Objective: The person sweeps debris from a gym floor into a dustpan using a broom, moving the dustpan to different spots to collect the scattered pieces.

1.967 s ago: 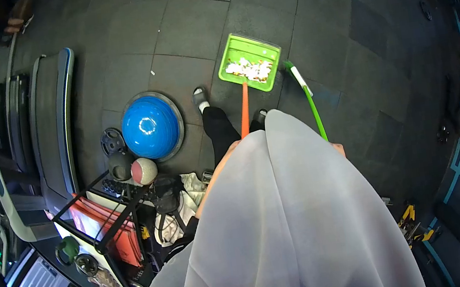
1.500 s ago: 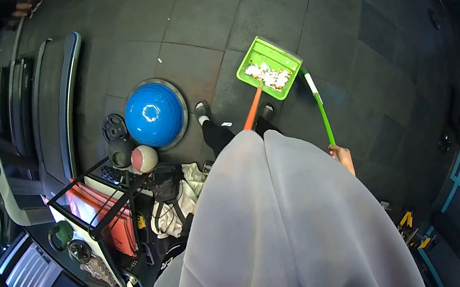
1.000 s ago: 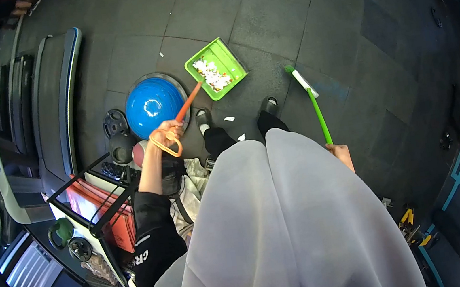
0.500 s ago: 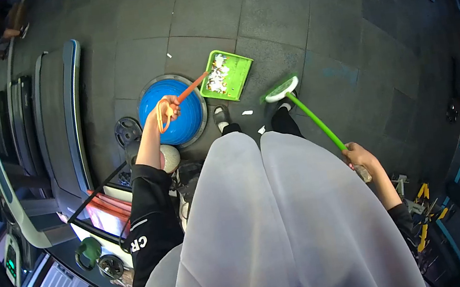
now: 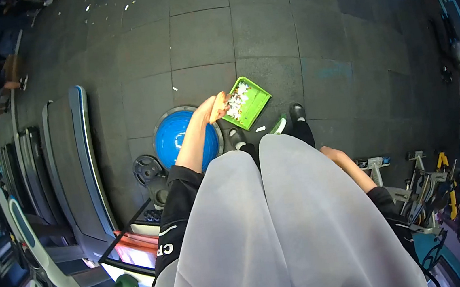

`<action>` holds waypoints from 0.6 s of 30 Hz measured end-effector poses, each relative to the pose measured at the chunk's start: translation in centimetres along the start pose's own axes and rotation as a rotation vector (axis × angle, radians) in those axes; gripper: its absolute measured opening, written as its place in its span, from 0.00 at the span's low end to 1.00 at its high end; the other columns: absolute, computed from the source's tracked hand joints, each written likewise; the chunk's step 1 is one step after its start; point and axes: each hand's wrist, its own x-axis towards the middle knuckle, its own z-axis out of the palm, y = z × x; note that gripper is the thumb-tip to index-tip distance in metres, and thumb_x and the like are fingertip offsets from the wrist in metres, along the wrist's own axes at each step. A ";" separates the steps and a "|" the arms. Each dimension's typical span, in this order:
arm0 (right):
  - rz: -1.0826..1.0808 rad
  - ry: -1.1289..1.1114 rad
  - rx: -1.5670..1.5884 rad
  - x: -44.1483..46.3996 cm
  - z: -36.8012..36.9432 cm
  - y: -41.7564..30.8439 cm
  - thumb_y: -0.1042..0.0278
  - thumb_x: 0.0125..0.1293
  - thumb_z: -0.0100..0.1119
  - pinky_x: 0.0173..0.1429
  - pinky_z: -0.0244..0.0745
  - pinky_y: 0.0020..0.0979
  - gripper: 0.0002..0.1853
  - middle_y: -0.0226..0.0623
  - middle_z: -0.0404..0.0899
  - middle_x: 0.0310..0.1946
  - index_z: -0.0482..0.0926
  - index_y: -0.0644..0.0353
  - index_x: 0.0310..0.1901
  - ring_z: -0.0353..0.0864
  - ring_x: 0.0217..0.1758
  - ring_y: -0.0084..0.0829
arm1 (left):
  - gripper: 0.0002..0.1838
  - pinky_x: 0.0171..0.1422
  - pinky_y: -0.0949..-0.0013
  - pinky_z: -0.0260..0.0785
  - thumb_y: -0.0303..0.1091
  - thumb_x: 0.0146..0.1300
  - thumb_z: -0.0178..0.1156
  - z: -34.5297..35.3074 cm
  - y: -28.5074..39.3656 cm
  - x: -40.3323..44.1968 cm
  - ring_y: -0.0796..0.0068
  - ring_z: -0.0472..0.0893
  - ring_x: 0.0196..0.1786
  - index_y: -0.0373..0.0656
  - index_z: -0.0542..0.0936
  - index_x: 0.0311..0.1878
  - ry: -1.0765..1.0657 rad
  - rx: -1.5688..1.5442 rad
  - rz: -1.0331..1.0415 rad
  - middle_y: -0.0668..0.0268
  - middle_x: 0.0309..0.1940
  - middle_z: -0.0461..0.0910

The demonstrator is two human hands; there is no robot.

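Note:
My left hand is closed round the orange handle of a green dustpan. The pan rests on the dark floor, tilted in view, with white scraps and small dirt along its handle side. My right hand is beside my right knee, its fingers partly hidden behind the grey trouser leg. It grips the handle of a green broom, most of which my leg covers. Only the white-and-green broom head shows, between my feet. A white scrap lies close to the broom head.
A blue balance trainer sits beneath my left forearm, with a weight plate nearby. Treadmills line the left side. Gym attachments stand at right. More white scraps are scattered on the far floor.
The dustpan has moved nearer my feet and turned. My left hand has moved right with it. The broom head has come inward between my feet, and my right hand has moved behind my knee.

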 end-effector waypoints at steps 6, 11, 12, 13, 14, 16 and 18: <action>0.253 -0.021 0.365 -1.5 0.9 -3.5 0.75 0.51 0.42 0.11 0.61 0.27 0.10 0.34 0.63 0.08 0.65 0.66 0.15 0.63 0.09 0.25 | 0.21 0.17 0.79 0.65 0.52 0.54 0.41 1.3 -1.8 -0.8 0.73 0.73 0.23 0.44 0.66 0.39 0.099 0.199 0.013 0.56 0.29 0.71; 0.206 0.026 0.096 -0.2 2.3 -0.9 0.63 0.44 0.51 0.32 0.67 0.31 0.19 0.44 0.75 0.28 0.71 0.72 0.35 0.75 0.29 0.35 | 0.34 0.37 0.67 0.66 0.66 0.47 0.36 4.2 0.4 -2.7 0.70 0.70 0.39 0.48 0.66 0.47 0.461 0.694 0.174 0.62 0.42 0.68; 0.209 0.038 0.113 -0.5 2.5 -0.9 0.63 0.44 0.51 0.32 0.67 0.31 0.19 0.44 0.75 0.28 0.71 0.72 0.35 0.75 0.29 0.35 | 0.36 0.39 0.66 0.65 0.68 0.46 0.34 3.7 0.8 -2.2 0.70 0.70 0.39 0.47 0.67 0.46 0.428 0.720 0.199 0.61 0.42 0.68; 0.193 0.045 0.075 -1.0 2.6 -1.2 0.66 0.46 0.50 0.29 0.67 0.31 0.16 0.43 0.74 0.25 0.72 0.72 0.32 0.74 0.26 0.34 | 0.35 0.36 0.68 0.66 0.66 0.45 0.39 4.9 1.0 -2.7 0.73 0.70 0.37 0.43 0.67 0.44 0.438 0.749 0.297 0.62 0.40 0.69; 0.177 0.049 0.034 -1.3 2.9 -1.3 0.68 0.47 0.48 0.25 0.67 0.31 0.13 0.41 0.74 0.21 0.73 0.71 0.29 0.73 0.22 0.33 | 0.35 0.36 0.68 0.66 0.66 0.45 0.39 5.1 0.9 -2.1 0.73 0.70 0.37 0.43 0.67 0.44 0.427 0.760 0.296 0.62 0.40 0.69; 0.260 0.013 0.285 -1.2 3.9 -1.1 0.70 0.49 0.45 0.21 0.66 0.30 0.10 0.38 0.71 0.18 0.72 0.69 0.27 0.71 0.18 0.31 | 0.32 0.31 0.71 0.68 0.60 0.45 0.48 5.0 1.0 -0.7 0.75 0.72 0.33 0.41 0.67 0.43 0.401 1.028 0.318 0.64 0.38 0.70; 0.343 -0.036 0.530 -0.7 5.1 -0.7 0.73 0.50 0.43 0.18 0.65 0.28 0.07 0.35 0.69 0.14 0.70 0.68 0.25 0.69 0.14 0.28 | 0.24 0.24 0.74 0.69 0.49 0.48 0.52 4.0 0.3 1.1 0.75 0.74 0.25 0.40 0.67 0.43 0.396 1.021 0.389 0.63 0.33 0.73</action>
